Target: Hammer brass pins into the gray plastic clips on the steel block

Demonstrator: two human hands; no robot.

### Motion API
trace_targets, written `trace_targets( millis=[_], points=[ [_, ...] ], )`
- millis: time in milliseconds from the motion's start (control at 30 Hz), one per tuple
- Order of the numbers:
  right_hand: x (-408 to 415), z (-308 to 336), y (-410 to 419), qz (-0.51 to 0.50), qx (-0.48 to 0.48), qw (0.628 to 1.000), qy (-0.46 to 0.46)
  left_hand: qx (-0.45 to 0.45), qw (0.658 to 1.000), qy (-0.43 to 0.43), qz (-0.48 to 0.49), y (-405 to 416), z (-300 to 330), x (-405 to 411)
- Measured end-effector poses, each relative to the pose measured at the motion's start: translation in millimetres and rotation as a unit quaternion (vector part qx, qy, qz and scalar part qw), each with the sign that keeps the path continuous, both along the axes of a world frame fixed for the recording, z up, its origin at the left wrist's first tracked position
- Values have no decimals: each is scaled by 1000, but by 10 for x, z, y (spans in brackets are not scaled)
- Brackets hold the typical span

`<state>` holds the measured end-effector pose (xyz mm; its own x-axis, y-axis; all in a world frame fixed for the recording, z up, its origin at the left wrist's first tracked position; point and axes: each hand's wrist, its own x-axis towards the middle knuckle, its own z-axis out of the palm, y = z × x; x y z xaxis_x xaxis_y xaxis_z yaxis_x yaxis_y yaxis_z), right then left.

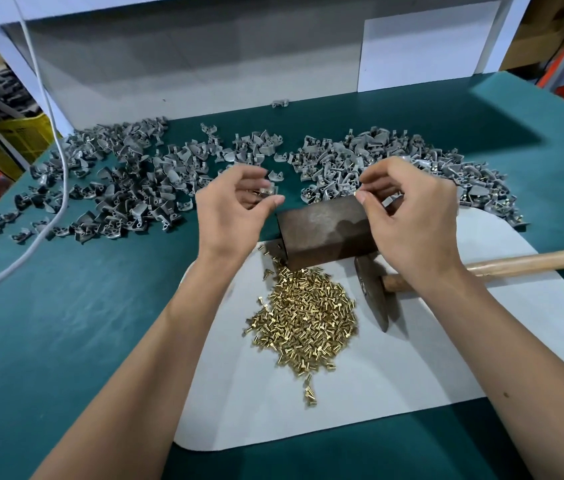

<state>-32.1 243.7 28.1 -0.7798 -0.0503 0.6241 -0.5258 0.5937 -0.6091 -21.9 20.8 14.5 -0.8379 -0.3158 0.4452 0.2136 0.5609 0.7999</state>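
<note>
Above the steel block [322, 230], your left hand [230, 209] grips a gray clip [269, 190]. Your right hand [412, 216] pinches a brass pin [358, 194]. The hammer [376, 292] lies untouched beside the block; many clips remain.

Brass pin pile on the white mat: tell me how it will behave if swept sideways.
The brass pin pile is loose, so it would likely scatter rather than slide as one. The pins look like short cylinders, probably apt to roll on the smooth white mat. Stragglers already trail from the near edge, suggesting they spread easily.

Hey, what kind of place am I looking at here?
Likely a small factory assembly bench: heaps of gray plastic clips, a pile of brass pins, and a wooden-handled hammer beside a steel block.
</note>
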Motion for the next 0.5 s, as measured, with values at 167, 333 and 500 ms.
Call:
trace_targets(
  millis=[167,333,500],
  points=[
    [15,-17,-20,16,5,1000,10,181,956,3,-232,283,88,38],
    [-2,-3,9,13,-9,1000,17,5,997,-36,70,-5,73,-6],
    [11,-3,-19,13,-4,1000,21,-309,895,-265,182,-239,-7,6]
  ],
)
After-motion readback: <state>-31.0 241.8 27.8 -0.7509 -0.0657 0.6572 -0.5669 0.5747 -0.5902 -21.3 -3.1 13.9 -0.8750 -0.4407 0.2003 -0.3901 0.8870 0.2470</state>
